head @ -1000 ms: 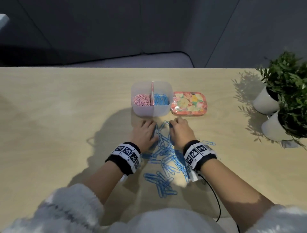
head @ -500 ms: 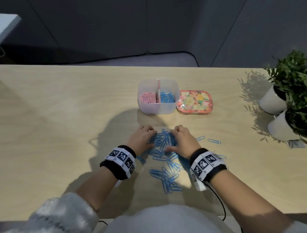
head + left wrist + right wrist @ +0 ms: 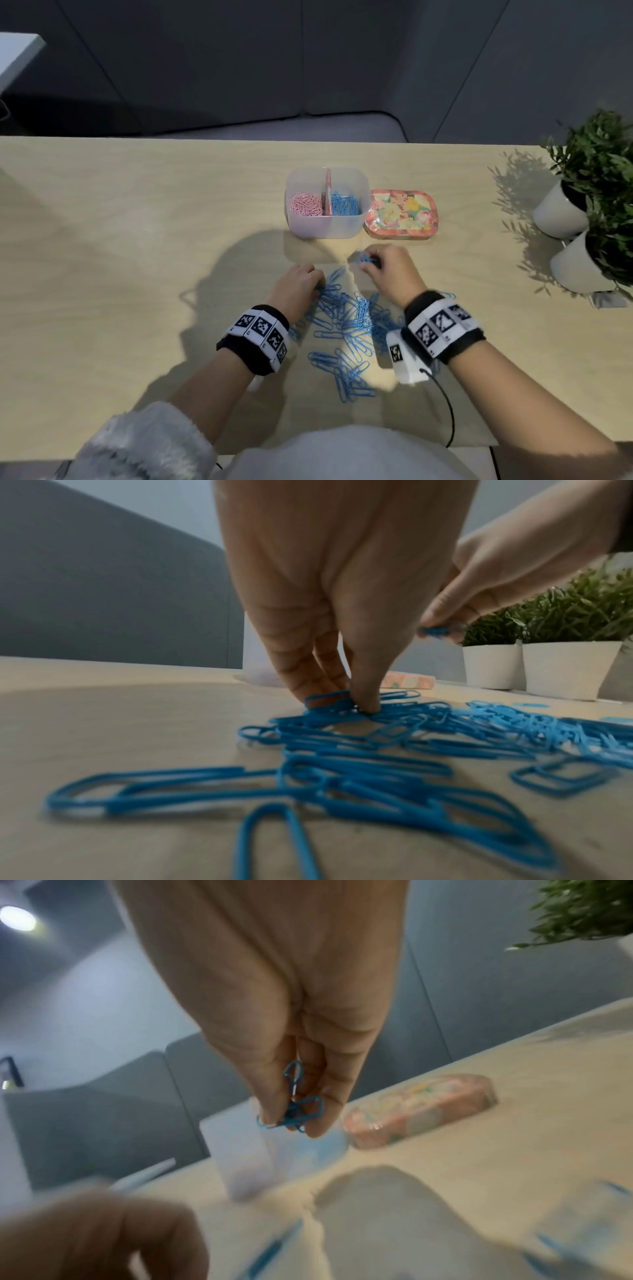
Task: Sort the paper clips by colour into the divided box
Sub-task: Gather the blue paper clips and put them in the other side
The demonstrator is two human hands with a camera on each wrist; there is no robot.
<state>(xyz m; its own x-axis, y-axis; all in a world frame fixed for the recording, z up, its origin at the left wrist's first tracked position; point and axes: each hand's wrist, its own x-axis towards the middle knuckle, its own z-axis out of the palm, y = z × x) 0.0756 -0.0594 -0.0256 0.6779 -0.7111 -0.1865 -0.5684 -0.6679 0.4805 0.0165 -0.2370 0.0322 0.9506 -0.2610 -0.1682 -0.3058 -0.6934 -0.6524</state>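
Observation:
A clear divided box (image 3: 327,226) stands at the table's middle, with pink clips (image 3: 305,205) in its left half and blue clips (image 3: 344,205) in its right half. A pile of blue paper clips (image 3: 346,322) lies on the table in front of me. My right hand (image 3: 385,270) is lifted off the pile, just short of the box, and pinches a few blue clips (image 3: 296,1112) between thumb and fingers. My left hand (image 3: 301,284) is down at the pile's left edge, its fingertips (image 3: 363,702) pinching at clips on the table.
A flowered lid (image 3: 400,214) lies right of the box. Two white pots with green plants (image 3: 582,219) stand at the right edge. A cable (image 3: 445,407) runs from my right wrist toward me. A grey sofa lies beyond the far table edge.
My right hand has risen from the pile with a few blue clips and moved toward the box. My left hand stays at the pile's left side.

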